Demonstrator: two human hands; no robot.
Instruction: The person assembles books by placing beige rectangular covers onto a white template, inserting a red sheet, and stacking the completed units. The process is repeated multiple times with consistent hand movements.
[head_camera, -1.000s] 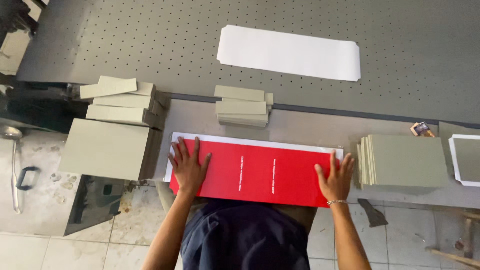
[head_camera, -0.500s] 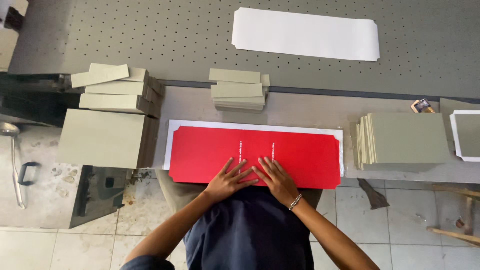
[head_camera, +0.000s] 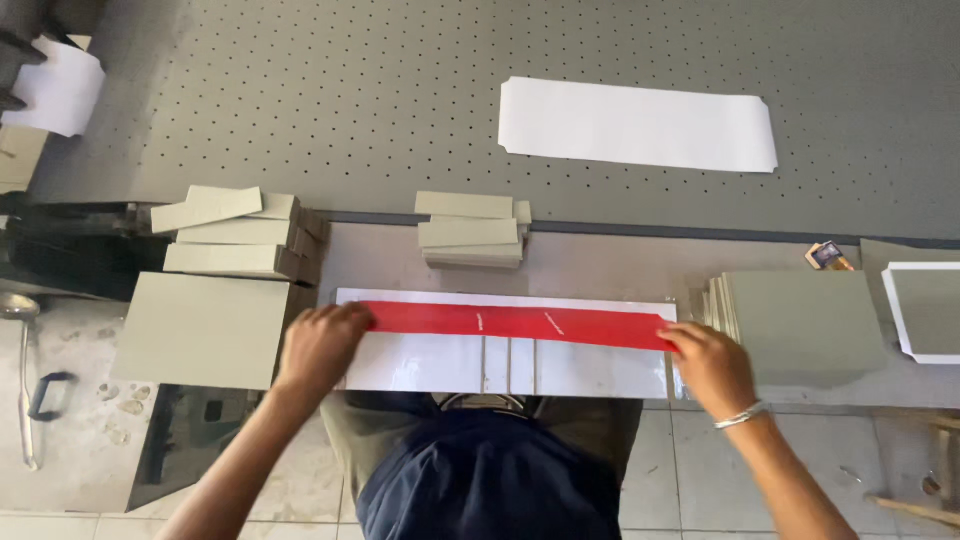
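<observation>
A long red sheet (head_camera: 520, 323) lies across a white backing sheet (head_camera: 420, 362) at the near edge of the table. The red sheet's near part is lifted and folded back, so only a narrow red band shows, and the white surface with several upright lines is bare below it. My left hand (head_camera: 318, 346) grips the red sheet's left end. My right hand (head_camera: 712, 367), with a bracelet on the wrist, grips its right end.
A small stack of grey boards (head_camera: 470, 229) sits just behind the sheet. More grey board stacks stand at the left (head_camera: 235, 238) and right (head_camera: 800, 325). A long white sheet (head_camera: 637, 125) lies on the perforated grey table (head_camera: 350, 100). Tiled floor lies below.
Both hands moved from the middle of the flat red sheet out to its ends. The red sheet's near edge is now lifted and turned back, baring the white sheet.
</observation>
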